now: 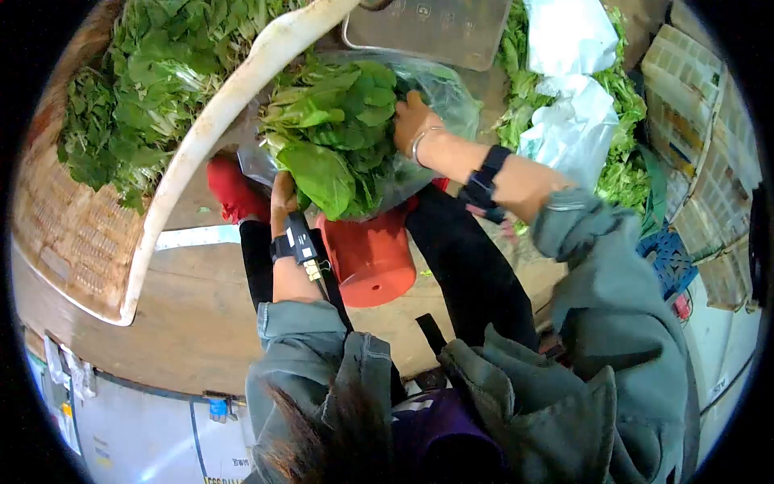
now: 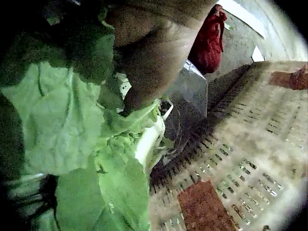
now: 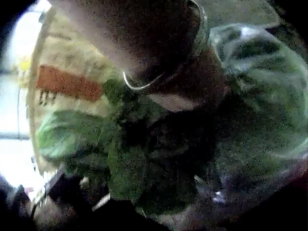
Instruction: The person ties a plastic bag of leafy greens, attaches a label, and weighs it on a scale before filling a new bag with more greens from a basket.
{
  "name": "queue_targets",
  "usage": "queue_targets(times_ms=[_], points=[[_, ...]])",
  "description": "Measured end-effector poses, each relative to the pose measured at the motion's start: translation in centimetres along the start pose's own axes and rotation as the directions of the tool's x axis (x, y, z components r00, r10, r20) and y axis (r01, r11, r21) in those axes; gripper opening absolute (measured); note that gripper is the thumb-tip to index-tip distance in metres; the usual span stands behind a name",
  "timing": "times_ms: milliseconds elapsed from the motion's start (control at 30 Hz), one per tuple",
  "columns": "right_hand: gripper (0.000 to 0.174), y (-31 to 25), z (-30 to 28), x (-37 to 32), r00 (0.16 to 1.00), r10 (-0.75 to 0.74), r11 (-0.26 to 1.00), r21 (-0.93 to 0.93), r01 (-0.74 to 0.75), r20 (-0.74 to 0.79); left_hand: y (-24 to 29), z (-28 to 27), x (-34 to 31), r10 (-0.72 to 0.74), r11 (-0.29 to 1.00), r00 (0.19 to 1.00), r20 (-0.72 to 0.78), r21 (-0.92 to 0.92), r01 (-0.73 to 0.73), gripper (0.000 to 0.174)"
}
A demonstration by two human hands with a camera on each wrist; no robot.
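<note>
A large bunch of leafy greens [image 1: 330, 133] lies over a clear plastic bag [image 1: 451, 89] between the hands, above a red plastic stool [image 1: 375, 258]. My left hand [image 1: 282, 198] grips the bunch at its left side, beside the pale stems [image 2: 150, 139]. On the other side, my right hand [image 1: 415, 127] holds the dark leaves at the bag's edge, its fingertips hidden among them. In the right wrist view the bag [image 3: 264, 96] spreads out beside that hand.
A big white-rimmed basket [image 1: 153, 210] with piled greens [image 1: 161, 89] stands at the left. Behind the bag is a metal tray [image 1: 427, 28]. Lettuce [image 1: 625, 113] under white plastic and stacked crates [image 1: 693, 121] stand at the right. A red shoe [image 1: 234, 189] is by the left hand.
</note>
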State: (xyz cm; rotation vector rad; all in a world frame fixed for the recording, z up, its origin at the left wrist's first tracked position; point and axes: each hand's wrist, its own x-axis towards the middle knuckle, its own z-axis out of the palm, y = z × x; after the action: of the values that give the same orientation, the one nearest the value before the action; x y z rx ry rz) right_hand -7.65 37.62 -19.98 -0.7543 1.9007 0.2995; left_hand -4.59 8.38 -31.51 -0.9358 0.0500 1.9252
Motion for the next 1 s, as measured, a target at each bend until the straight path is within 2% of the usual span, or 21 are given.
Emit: queue_targets(times_ms=[33,67,100,167,200,300,367,433,467,533,567,633,700,733,767,833,867,900,933,967,1000], points=[[0.015,0.2,0.9,-0.5,0.991,-0.116,0.992,-0.052,0.113,-0.062,0.6,-3.1,0.1,-0.038,0.996,0.969,0.245,-0.065,0.055,0.039],[0.014,0.9,-2.0,-2.7,0.986,-0.108,0.993,0.070,0.100,0.130,1.0,-5.3,0.3,-0.034,0.999,0.999,0.024,0.022,0.033,0.040],[0.014,1.6,-3.8,-4.2,0.985,-0.110,0.993,0.066,0.103,0.131,0.3,-2.5,0.4,0.095,0.987,0.969,-0.228,0.147,-0.062,0.040],[0.016,2.4,-5.6,-6.2,0.914,-0.334,0.936,-0.037,0.351,0.230,-1.2,2.2,0.1,0.193,0.962,0.911,-0.364,0.254,-0.103,0.040],[0.019,3.3,-4.9,-5.4,0.978,-0.171,0.981,0.118,0.156,0.123,-1.4,3.5,-0.3,0.199,0.960,0.897,-0.395,0.262,-0.098,0.040],[0.021,3.5,-4.3,-1.7,0.988,0.141,0.929,0.337,-0.155,0.064,-1.5,4.6,0.3,0.241,0.948,0.881,-0.406,0.294,-0.124,0.040],[0.019,3.2,-5.0,-2.2,0.987,0.153,0.915,0.368,-0.163,0.056,-1.6,5.2,0.9,0.269,0.939,0.873,-0.406,0.314,-0.143,0.040],[0.018,0.3,-5.0,-4.2,0.993,-0.121,0.972,0.205,0.116,0.014,-1.8,5.0,0.3,0.291,0.936,0.859,-0.420,0.312,-0.164,0.040],[0.018,-0.8,-1.7,-7.0,0.954,-0.214,0.957,0.150,0.247,-0.209,-1.9,4.9,0.3,0.300,0.934,0.851,-0.431,0.313,-0.171,0.040],[0.018,-0.7,0.3,-11.4,0.885,-0.410,0.894,0.093,0.438,-0.220,-2.0,5.0,0.4,0.333,0.927,0.840,-0.428,0.312,-0.209,0.040],[0.019,0.1,-1.5,-13.0,0.861,-0.509,0.851,0.144,0.506,-0.017,-2.2,5.2,0.5,0.359,0.920,0.830,-0.428,0.310,-0.238,0.040],[0.018,0.8,-1.6,-16.5,0.866,-0.495,0.828,0.343,0.444,0.072,-3.5,4.9,1.1,0.430,0.897,0.783,-0.449,0.312,-0.314,0.040],[0.016,-1.9,-2.9,-17.6,0.892,-0.449,0.845,0.300,0.442,-0.047,-5.9,5.7,2.1,0.564,0.826,0.676,-0.475,0.310,-0.471,0.040],[0.012,-2.3,-3.0,-17.6,0.905,-0.419,0.859,0.293,0.421,-0.073,-5.9,4.9,1.7,0.443,0.897,0.835,-0.326,0.142,-0.420,0.039],[0.012,-2.6,-3.4,-17.6,0.899,-0.429,0.856,0.281,0.435,-0.086,-7.2,3.1,2.6,0.539,0.840,0.817,-0.206,0.201,-0.503,0.040],[0.012,-2.9,-6.0,-17.1,0.817,-0.500,0.866,0.162,0.473,0.286,-9.1,2.0,3.8,0.584,0.802,0.673,-0.454,0.193,-0.565,0.046],[0.014,-2.0,-7.3,-17.2,0.885,-0.367,0.919,0.261,0.297,0.286,-9.2,1.9,3.8,0.572,0.812,0.646,-0.506,0.234,-0.535,0.046],[0.014,-2.3,-6.7,-16.3,0.883,-0.378,0.915,0.255,0.312,0.277,-8.9,2.2,3.5,0.571,0.819,0.643,-0.510,0.293,-0.493,0.046],[0.017,-3.0,-5.8,-15.2,0.981,-0.193,0.967,0.165,0.195,-0.029,-8.7,2.2,3.1,0.569,0.822,0.639,-0.517,0.351,-0.448,0.046],[0.022,-3.3,-5.3,-14.0,0.938,0.005,0.992,0.123,0.040,-0.347,-8.4,2.4,3.0,0.579,0.814,0.629,-0.519,0.416,-0.406,0.046],[0.032,-3.7,-7.3,-12.2,0.880,0.023,0.897,0.398,0.192,-0.475,-8.4,2.6,2.8,0.599,0.794,0.604,-0.525,0.484,-0.367,0.046]])
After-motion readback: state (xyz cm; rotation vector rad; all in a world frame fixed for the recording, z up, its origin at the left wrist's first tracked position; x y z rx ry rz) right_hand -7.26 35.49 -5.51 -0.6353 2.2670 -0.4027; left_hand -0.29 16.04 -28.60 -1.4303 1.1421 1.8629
